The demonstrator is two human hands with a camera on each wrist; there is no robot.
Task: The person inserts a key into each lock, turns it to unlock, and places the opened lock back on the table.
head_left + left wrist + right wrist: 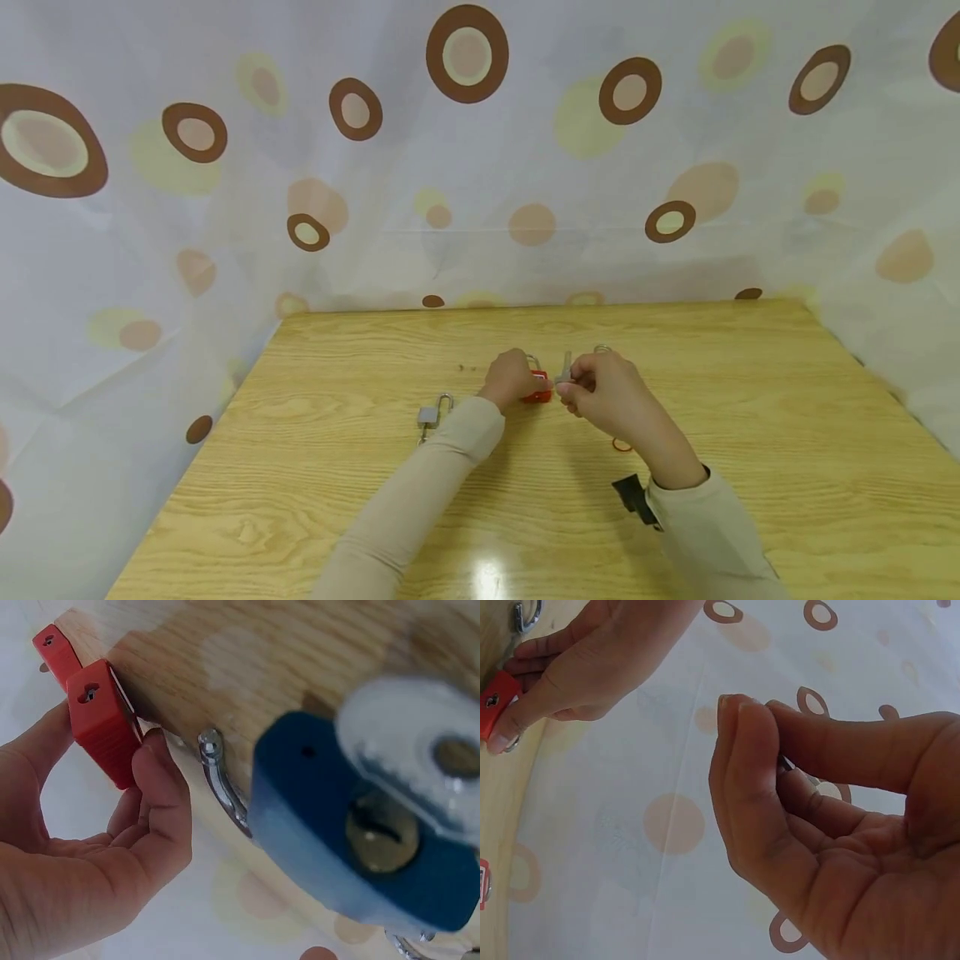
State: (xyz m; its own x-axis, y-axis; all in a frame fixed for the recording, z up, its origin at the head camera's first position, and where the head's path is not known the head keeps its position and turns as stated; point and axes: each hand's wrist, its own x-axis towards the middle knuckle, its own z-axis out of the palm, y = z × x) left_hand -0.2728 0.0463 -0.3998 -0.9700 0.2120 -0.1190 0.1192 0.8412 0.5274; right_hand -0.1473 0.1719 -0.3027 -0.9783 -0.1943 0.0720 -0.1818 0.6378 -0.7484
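Note:
In the head view my left hand (512, 379) holds a red padlock (537, 388) near the table's middle, its metal shackle upward. The left wrist view shows thumb and fingers pinching the sides of this red padlock (101, 727), its keyhole face toward the camera. Just right of it, my right hand (611, 392) pinches a grey key (567, 367), its blade pointing up. Fingers hide nearly all of the key in the right wrist view. A blue padlock (330, 817) with a swung-out shackle looms close in the left wrist view, a blurred metal key (405, 735) at its keyhole.
A grey-looking padlock (427, 416) with its shackle out lies left of the left forearm. Another red padlock (56, 651) stands beyond the held one. An orange ring (622, 445) lies under the right wrist. A black strap (633, 498) hangs by the right cuff.

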